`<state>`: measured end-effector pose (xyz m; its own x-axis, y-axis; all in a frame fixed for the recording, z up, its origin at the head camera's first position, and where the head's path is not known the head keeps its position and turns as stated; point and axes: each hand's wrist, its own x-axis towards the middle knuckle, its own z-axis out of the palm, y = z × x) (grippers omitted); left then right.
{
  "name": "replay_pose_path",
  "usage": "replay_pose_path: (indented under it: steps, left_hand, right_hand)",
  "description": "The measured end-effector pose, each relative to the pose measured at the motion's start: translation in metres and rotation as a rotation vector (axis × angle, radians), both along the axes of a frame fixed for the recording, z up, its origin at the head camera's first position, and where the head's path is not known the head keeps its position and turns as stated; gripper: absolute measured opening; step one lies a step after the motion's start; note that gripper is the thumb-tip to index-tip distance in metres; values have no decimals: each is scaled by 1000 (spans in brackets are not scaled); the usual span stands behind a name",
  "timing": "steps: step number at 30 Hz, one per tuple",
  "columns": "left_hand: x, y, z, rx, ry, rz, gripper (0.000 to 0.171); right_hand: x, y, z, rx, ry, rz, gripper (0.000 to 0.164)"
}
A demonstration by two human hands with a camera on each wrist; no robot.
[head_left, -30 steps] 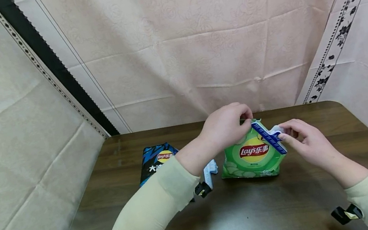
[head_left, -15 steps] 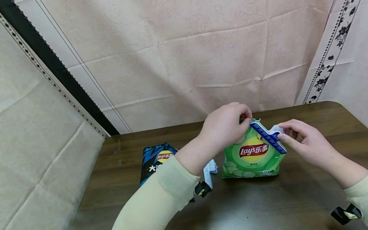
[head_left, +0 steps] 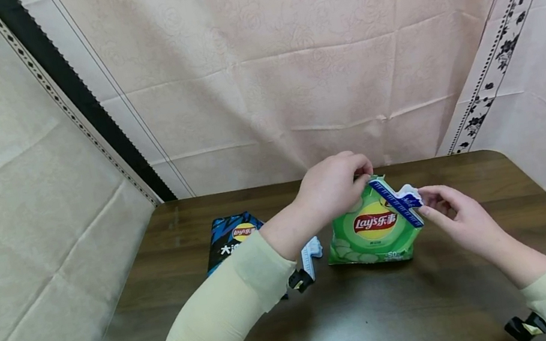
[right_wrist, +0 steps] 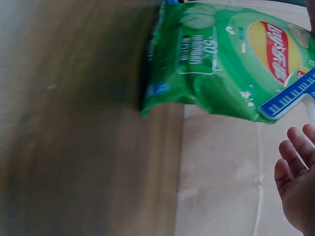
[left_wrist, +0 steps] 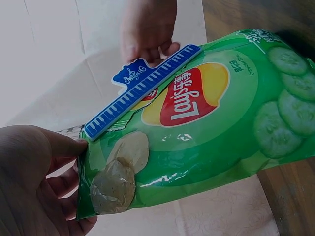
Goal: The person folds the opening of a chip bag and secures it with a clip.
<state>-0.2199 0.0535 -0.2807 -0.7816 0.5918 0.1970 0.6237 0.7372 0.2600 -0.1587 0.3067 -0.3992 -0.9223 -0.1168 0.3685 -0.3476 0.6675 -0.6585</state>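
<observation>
A green potato chip bag [head_left: 374,247] with cucumber pictures stands on the table, its folded top slanting to the right. Across that fold sits a blue bag clip [head_left: 393,201] with a piano-key pattern; "Music" is printed on its handle in the left wrist view. My left hand [head_left: 333,184] pinches the bag's upper left corner, thumb in front and fingers behind. Just right of the clip's handle is my right hand [head_left: 459,217], its fingers loosely bent around nothing. In the right wrist view a gap shows between the fingertips [right_wrist: 295,137] and the clip [right_wrist: 290,96].
A black and blue chip bag [head_left: 231,242] lies to the left, partly hidden behind my left forearm. Beside it is a light blue clip [head_left: 312,252], also partly covered. The brown wooden table [head_left: 366,325] ends at a pale cloth backdrop [head_left: 261,105].
My right hand has let go of the clip's handle and drawn slightly to the right. The clip stays on the bag, and my left hand keeps its pinch almost unmoved.
</observation>
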Motion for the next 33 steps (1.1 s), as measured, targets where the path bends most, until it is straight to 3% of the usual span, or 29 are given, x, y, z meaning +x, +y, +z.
replay_pose_path:
  steps: [7,15,26,33]
  left_hand:
    - [0,0,0,0,11,6,12]
    - [0,0,-2,3,21,11,11]
    - [0,2,-3,-9,47,15,12]
    - [0,1,-5,-19,97,7,15]
  right_hand:
    - [7,9,-26,24,-93,15,31]
    - [10,6,-49,155,-160,24,25]
    - [7,-4,-64,268,-277,77,27]
    - [1,-8,-68,304,-287,82,18]
